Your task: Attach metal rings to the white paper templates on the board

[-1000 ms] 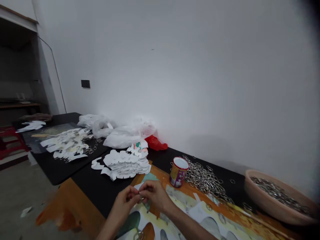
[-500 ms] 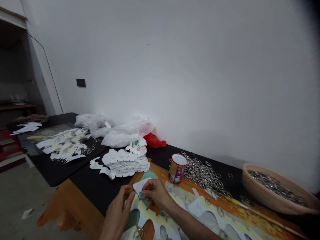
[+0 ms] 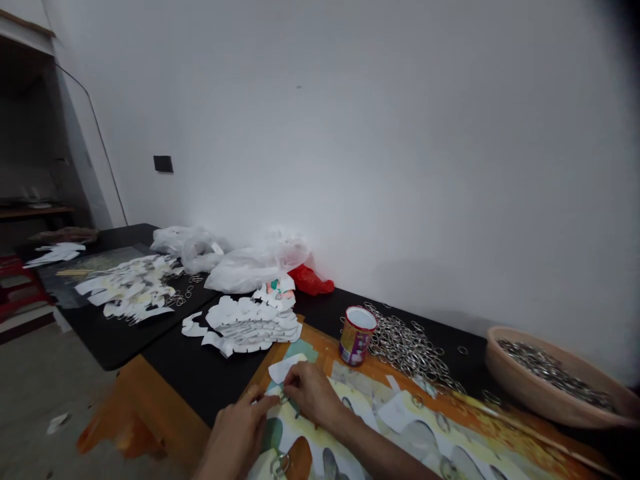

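My right hand (image 3: 311, 393) is closed in a pinch over a cut-out white and yellowish sheet (image 3: 315, 433). What its fingertips hold is hidden behind them. Close on its left, my left hand (image 3: 243, 423) reaches its outstretched fingers to the same spot and touches the sheet. A small shiny bit, perhaps a metal ring, shows between the two hands but is hard to make out. Just beyond the fingers lies a white paper piece (image 3: 286, 368). Nearer me, a metal ring (image 3: 279, 465) rests on the sheet beside an oval opening.
Behind my right hand stand a printed tin (image 3: 358, 339) and a heap of metal rings (image 3: 407, 347). A wide pinkish basin (image 3: 493, 360) holds more rings at the right. Stacked white cut-outs (image 3: 250, 327), plastic bags (image 3: 245, 270) and a red bag (image 3: 313, 280) lie further back.
My left fingers have moved right and stretched out to the sheet, close to my right fingertips. The ring seen between my hands before is now mostly hidden.
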`<state>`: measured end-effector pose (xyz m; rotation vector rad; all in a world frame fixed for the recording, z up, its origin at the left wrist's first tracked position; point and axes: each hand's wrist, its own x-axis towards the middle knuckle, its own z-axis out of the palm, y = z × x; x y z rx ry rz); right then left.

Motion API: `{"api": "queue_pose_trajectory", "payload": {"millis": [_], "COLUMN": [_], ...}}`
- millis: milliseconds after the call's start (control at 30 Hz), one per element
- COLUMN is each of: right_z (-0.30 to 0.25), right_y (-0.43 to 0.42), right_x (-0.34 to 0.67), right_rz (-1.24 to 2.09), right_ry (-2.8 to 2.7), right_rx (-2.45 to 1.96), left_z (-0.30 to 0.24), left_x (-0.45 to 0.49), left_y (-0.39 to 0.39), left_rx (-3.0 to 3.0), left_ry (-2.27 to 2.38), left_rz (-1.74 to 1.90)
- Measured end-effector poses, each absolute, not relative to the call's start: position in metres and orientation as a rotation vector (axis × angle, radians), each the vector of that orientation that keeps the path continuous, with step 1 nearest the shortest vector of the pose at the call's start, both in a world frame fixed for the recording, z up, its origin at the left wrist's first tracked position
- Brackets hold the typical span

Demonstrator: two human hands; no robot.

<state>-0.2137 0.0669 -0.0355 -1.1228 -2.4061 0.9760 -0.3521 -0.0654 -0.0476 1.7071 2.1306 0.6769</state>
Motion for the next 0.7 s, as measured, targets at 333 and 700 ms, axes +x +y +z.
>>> {"api": "queue_pose_trajectory", "payload": {"millis": [333, 700], "right_z": [-0.036, -0.043], "right_y": [0.064, 0.074], "right_x": [-0.208, -0.199], "right_rz": [0.835, 0.814], "right_ry": [-2.505, -2.681], "right_rx": [-1.129, -0.888], "left_z": [-0.032, -0.02], "left_x": [-0.344, -0.336], "left_y": [-0.058, -0.049], "left_rx": [1.803, 1.73], "left_ry": [2.227, 2.223], "left_rz": [0.313, 0.458]}}
